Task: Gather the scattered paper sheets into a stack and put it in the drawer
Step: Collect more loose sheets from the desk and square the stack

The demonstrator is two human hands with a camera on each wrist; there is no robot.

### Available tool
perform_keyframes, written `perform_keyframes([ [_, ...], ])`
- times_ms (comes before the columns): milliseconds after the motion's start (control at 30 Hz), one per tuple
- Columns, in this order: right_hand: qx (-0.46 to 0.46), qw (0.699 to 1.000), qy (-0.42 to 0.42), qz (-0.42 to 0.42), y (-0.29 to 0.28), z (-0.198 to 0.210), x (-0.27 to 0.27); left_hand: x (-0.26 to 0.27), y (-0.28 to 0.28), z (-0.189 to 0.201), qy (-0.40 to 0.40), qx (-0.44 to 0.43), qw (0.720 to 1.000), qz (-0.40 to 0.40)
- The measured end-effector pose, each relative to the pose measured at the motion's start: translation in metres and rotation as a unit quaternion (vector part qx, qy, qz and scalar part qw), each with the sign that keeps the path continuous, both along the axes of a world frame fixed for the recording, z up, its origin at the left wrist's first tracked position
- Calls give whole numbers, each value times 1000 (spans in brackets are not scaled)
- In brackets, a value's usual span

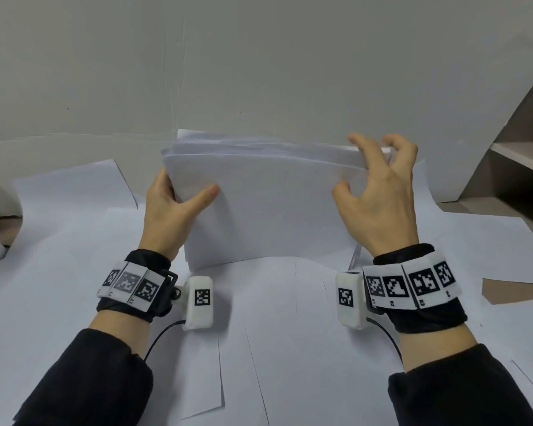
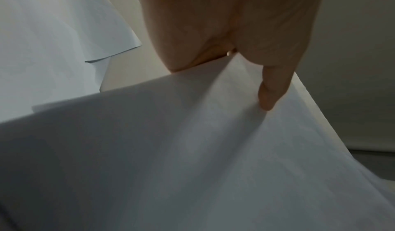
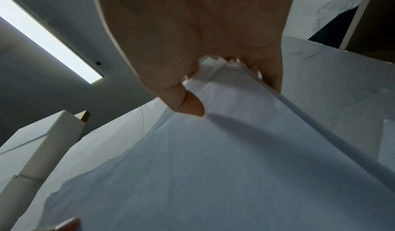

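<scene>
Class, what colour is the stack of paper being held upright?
Plain white stack of paper, clearest in the head view.

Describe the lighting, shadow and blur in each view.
Head view: even, soft light, the paper stack sharp, edges bowed by the wide lens. Left wrist view: dim, the stack's near part in grey shadow, left hand soft. Right wrist view: bright ceiling light glares; the right hand is backlit.

A thick stack of white paper sheets [image 1: 265, 207] stands on its lower edge on the paper-covered surface [image 1: 290, 348]. The left hand [image 1: 173, 210] grips its left edge, thumb across the front. The right hand [image 1: 379, 195] holds the upper right corner with curled fingers. A brown shelf unit [image 1: 517, 155] stands at right.
</scene>
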State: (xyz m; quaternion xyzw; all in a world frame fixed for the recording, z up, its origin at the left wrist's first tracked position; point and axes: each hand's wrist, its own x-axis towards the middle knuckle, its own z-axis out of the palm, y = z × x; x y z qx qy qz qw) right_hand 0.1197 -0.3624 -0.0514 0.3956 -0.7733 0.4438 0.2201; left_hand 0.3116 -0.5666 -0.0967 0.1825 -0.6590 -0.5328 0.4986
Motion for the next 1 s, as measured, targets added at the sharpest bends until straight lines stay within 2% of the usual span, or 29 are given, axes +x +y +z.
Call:
perform_keyframes([
  [133, -42, 999, -12, -29, -2, -4, -1, 0, -4, -3, -1, 12, 1000, -7],
  [300, 0, 1000, 14, -3, -5, -7, 4, 2, -6, -11, -14, 35, 999, -17],
  [467, -75, 997, -19, -6, -6, -11, 1, 2, -6, -13, -17, 49, 998, -20],
  [567, -138, 983, -121, 25, -6, -14, -5, 3, -6, -14, -16, 56, 998, -31],
  [700, -186, 911, -354, 104, -10, -38, -17, 6, -6, -18, -29, 75, 995, -59],
  [767, -176, 886, -408, 134, -13, -49, -21, 4, -5, -20, -31, 90, 993, -65],
  [833, -176, 887, -403, 143, -14, -50, -20, 2, -4, -20, -25, 92, 994, -61],
  [1000, -195, 914, -335, 121, -17, -43, -21, -2, -5, -16, -33, 64, 997, -14],
])
